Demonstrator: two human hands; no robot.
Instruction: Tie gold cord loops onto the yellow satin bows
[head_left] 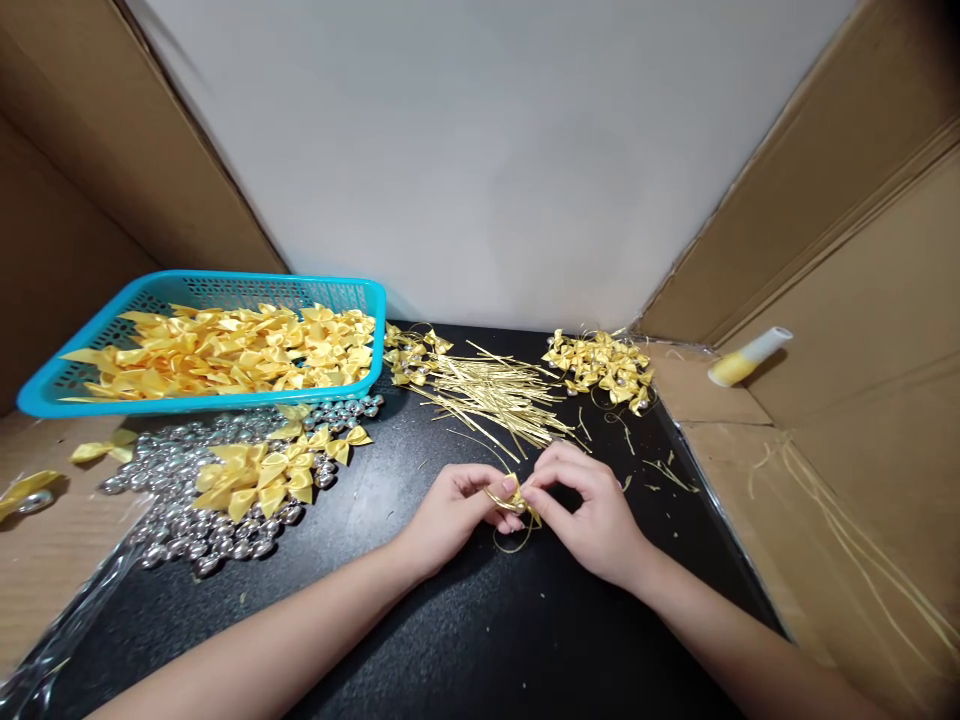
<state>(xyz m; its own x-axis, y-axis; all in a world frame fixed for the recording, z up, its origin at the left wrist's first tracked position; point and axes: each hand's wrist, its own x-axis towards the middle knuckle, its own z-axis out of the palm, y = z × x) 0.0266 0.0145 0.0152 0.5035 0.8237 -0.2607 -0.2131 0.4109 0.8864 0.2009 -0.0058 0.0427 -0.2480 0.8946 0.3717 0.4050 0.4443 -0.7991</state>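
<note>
Both hands meet over the black table top point(420, 640). My left hand point(457, 510) pinches a small yellow ribbon bow point(517, 500) with a thin gold wire looped around it. My right hand point(592, 510) is closed on the same bow and wire from the right, fingertips touching those of the left. A loop of the gold wire hangs below the fingers. Just beyond the hands lies a loose bundle of gold wire ties point(495, 395).
A blue plastic basket point(45, 395) full of yellow bows stands at the left. In front of it lie silver beads point(172, 510) and several loose bows point(262, 475). A pile of finished bows point(604, 365) sits at the back right. Cardboard walls enclose both sides; a small yellow tube point(746, 357) lies at the right.
</note>
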